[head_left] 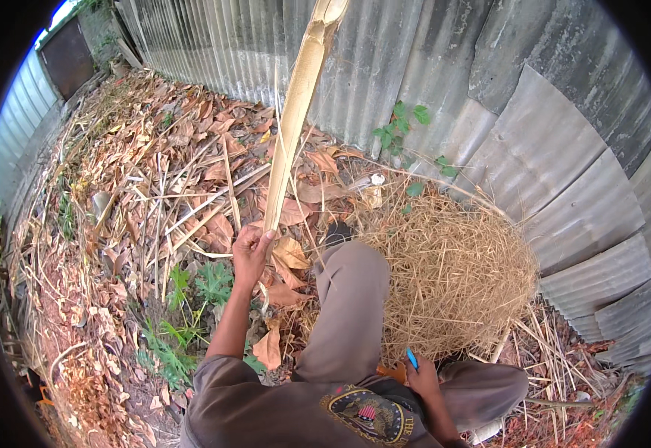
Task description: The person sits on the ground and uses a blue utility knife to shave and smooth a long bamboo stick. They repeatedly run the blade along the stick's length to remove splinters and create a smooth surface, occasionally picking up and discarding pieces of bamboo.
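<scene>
My left hand [251,252] is wrapped round the lower end of a long split piece of bamboo [295,112]. The piece stands tilted, its hollow pale inner face showing and its upper end at the top of the view. A thin strip hangs loose along its side. Low by my lap, my right hand [424,378] is closed round a slim object with a blue end [412,358]; the rest of it is hidden in the fist, so its kind does not show. An orange-brown thing [392,372] lies partly hidden beside that hand.
A heap of dry straw-like shavings [452,276] lies right of my knee. Dry leaves [191,127] and thin loose strips [191,213] cover the ground to the left. Green plants [180,336] grow near my left arm. A corrugated metal fence [385,67] bounds the far and right sides.
</scene>
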A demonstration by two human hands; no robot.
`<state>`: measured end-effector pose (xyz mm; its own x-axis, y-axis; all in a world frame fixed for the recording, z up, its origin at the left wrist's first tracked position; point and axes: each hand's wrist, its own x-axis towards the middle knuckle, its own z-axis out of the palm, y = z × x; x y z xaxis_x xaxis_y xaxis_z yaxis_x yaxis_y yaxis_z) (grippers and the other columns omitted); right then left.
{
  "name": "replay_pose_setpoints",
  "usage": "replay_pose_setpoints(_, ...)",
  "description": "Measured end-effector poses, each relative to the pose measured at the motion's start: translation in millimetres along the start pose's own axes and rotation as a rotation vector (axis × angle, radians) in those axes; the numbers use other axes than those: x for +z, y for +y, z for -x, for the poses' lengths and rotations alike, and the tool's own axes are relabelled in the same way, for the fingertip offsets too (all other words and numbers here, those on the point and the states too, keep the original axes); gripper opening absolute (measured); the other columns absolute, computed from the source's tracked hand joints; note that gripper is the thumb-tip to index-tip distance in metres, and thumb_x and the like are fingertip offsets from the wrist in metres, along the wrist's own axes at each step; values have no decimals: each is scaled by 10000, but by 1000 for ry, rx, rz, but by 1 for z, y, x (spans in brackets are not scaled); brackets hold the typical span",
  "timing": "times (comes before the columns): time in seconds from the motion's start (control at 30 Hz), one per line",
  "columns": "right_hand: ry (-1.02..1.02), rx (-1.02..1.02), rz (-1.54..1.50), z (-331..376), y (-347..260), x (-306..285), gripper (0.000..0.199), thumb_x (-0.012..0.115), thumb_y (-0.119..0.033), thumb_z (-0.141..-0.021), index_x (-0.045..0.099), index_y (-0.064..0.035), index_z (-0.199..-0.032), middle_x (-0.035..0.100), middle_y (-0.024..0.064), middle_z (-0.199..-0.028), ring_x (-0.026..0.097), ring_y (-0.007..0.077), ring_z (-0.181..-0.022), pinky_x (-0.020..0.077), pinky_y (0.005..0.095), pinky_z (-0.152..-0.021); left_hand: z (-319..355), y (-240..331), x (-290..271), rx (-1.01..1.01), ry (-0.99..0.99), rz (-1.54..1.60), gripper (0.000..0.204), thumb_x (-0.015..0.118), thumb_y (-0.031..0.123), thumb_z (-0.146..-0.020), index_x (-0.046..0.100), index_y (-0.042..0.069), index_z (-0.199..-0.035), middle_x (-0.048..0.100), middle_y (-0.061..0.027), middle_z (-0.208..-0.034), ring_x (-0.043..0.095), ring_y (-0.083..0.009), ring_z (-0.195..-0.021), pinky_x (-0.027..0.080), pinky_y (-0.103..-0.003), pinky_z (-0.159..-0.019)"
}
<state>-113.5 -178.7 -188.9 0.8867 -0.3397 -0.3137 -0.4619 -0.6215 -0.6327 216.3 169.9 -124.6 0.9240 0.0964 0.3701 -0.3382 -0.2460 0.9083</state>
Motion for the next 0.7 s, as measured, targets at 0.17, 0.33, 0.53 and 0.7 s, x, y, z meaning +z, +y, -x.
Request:
replay_pose_setpoints(0.17, 199, -219, -323, -6, -63, -59, 233, 583, -201, -920, 593, 2, -807, 469, 70, -536, 460, 166, -484, 381, 335, -493, -22, 115, 35, 192, -5, 104, 154, 734, 149, -833, 714, 2, -872, 543, -28, -742, 485, -107, -687, 394, -256, -624)
replay_pose_setpoints(0.33, 273, -397, -510, 5, -155, -131, 246, 619, -227, -917, 601, -26, -776, 432, -36, -560, 382, 56, -530, 328, 253, -481, -6, 207, 92, 121, -132, 147, 275, 727, 227, -856, 671, -24, -759, 464, 20, -668, 422, -45, -631, 337, -217, -553)
replay_pose_setpoints(0.53, 530, -578, -626, -13, -199, -193, 272, 722, -295, -848, 649, -33, -848, 550, -31, -651, 460, 38, -563, 380, 220, -506, 57, 258, 171, 16, -347, 482, 284, 725, 230, -862, 666, -27, -755, 486, 41, -693, 403, -15, -572, 314, -179, -503)
replay_pose_setpoints(0.7, 688, -633, -698, -41, -186, -239, 324, 740, -321, -830, 663, -8, -864, 568, -24, -676, 455, 40, -564, 379, 222, -514, 115, 267, 210, 44, -532, 460, 270, 720, 221, -866, 681, -35, -790, 499, 30, -728, 421, -19, -607, 332, -196, -508)
